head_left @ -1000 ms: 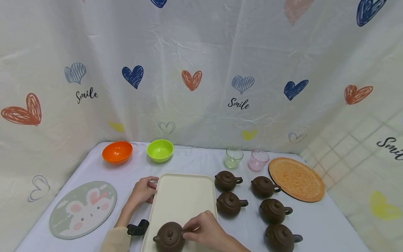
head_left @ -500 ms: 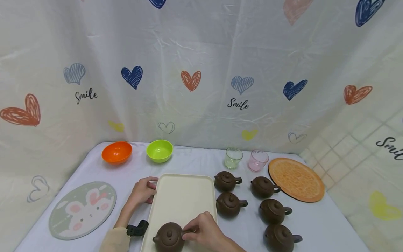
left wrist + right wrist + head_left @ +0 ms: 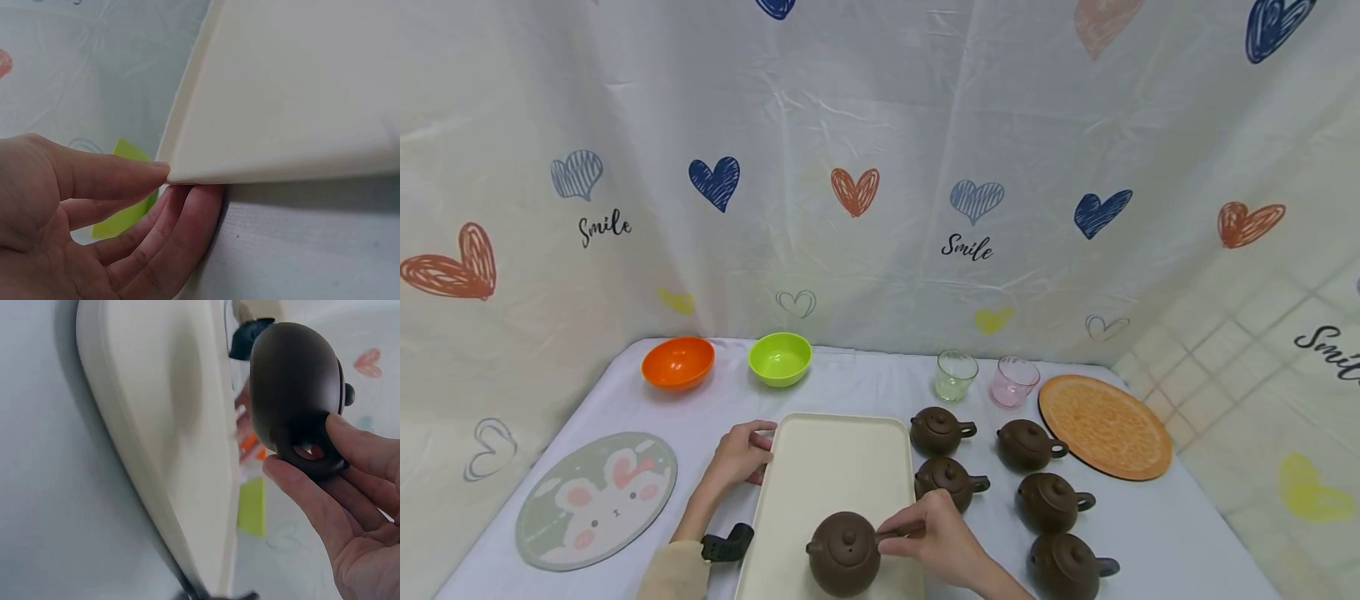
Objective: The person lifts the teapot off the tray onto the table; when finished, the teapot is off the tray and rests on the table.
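We pinch the handle of the round brown clay teapot (image 3: 844,552) with our right hand (image 3: 936,542), over the cream rectangular plastic tray (image 3: 835,467); our left hand (image 3: 741,454) grips the tray's edge, probably to steady it.

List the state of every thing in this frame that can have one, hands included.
Held teapot: lid on, gripped by its handle, over the tray.
Right hand: pinching the teapot handle.
Left hand: gripping the tray's far-left corner.
Tray: flat on the table.
Five other teapots: upright, lids on, right of the tray.
Two glasses: upright.
Two bowls: upright, empty.
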The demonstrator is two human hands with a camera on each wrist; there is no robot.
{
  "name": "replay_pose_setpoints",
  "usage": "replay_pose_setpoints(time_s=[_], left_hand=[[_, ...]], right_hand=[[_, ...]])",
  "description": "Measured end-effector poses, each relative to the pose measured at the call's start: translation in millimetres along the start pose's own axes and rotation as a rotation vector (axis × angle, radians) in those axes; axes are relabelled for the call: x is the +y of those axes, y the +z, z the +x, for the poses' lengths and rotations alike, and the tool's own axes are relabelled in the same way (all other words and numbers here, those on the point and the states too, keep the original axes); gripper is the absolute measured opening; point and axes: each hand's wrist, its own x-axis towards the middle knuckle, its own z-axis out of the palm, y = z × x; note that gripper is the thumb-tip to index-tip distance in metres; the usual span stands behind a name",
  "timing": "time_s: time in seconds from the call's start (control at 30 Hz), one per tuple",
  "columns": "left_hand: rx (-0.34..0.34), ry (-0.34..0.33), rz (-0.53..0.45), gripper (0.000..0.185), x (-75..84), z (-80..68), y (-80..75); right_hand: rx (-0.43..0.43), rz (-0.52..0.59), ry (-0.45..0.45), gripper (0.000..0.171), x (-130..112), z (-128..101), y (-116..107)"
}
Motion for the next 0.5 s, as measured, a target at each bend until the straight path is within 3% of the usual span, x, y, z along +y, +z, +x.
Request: replay_pose_setpoints(time_s=[0.5], left_hand=[[0.003,-0.005,-0.03,0.047,3.2,-3.8,0.2]], right_hand=[[0.032,-0.078,0.165,0.017,3.2,-47.1,-72.7]])
